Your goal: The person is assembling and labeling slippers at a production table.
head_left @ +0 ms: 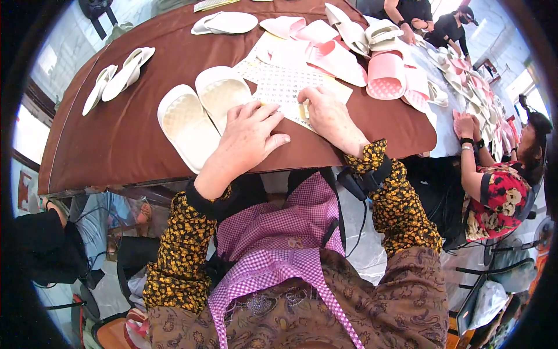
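Observation:
A pair of cream slippers [189,123] lies soles down on the table, toes away from me. My left hand [249,135] is open, its fingers stretched across the right slipper's edge and the near corner of a white sheet of small printed labels [273,84]. On that sheet, my right hand [328,113] is closed, thumb and forefinger drawn together by a small bare yellowish patch [303,110]. Whatever is between those fingertips is too small to make out. More label sheets lie beneath, partly covered by pink slippers [334,61].
A brown cloth covers the table [145,75]. White slippers lie at the far left [118,75] and at the back [225,23]. Pink and cream slippers pile up right of the sheets. Beyond, a co-worker [500,180] handles a pink slipper at another heaped table.

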A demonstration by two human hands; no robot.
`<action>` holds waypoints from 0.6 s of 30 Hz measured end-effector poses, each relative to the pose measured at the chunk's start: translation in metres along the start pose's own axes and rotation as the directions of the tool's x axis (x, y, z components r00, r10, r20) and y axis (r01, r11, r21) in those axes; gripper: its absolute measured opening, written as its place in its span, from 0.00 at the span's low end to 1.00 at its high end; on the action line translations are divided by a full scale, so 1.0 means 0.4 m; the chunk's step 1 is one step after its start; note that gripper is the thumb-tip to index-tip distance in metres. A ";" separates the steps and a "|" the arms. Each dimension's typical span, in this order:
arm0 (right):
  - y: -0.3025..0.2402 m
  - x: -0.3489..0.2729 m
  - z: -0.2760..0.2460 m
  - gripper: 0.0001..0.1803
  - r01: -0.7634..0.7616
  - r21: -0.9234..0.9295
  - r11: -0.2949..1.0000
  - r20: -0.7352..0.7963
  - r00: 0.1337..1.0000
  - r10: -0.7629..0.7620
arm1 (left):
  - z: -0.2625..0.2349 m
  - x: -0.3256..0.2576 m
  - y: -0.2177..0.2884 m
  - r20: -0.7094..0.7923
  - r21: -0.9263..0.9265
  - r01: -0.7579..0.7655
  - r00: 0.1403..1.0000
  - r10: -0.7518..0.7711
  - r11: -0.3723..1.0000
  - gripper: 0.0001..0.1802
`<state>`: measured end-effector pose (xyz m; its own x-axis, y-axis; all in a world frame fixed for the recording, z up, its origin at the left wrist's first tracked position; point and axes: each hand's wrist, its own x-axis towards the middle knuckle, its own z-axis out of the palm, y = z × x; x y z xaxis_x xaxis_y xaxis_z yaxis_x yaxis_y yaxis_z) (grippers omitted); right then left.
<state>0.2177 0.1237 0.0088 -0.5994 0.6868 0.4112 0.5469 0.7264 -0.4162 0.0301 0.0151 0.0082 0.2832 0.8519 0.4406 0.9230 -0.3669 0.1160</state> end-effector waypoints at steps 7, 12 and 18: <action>0.020 0.003 0.009 0.08 -0.016 0.073 0.997 -0.025 1.000 0.018 | -0.003 0.001 0.003 0.006 -0.011 0.005 1.000 -0.005 1.000 0.26; 0.032 0.015 0.000 0.08 -0.068 0.276 0.959 -0.023 0.997 0.077 | -0.005 0.000 0.003 -0.042 -0.033 -0.013 0.999 0.012 0.999 0.24; -0.046 0.043 -0.055 0.08 0.109 0.332 0.937 -0.082 0.993 -0.086 | -0.042 -0.036 -0.012 -0.208 -0.161 0.077 0.972 -0.110 0.984 0.18</action>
<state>0.2102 0.1225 0.0412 -0.5943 0.6215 0.5104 0.2531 0.7469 -0.6149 0.0172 -0.0016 0.0163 0.1192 0.7905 0.6008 0.8881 -0.3554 0.2916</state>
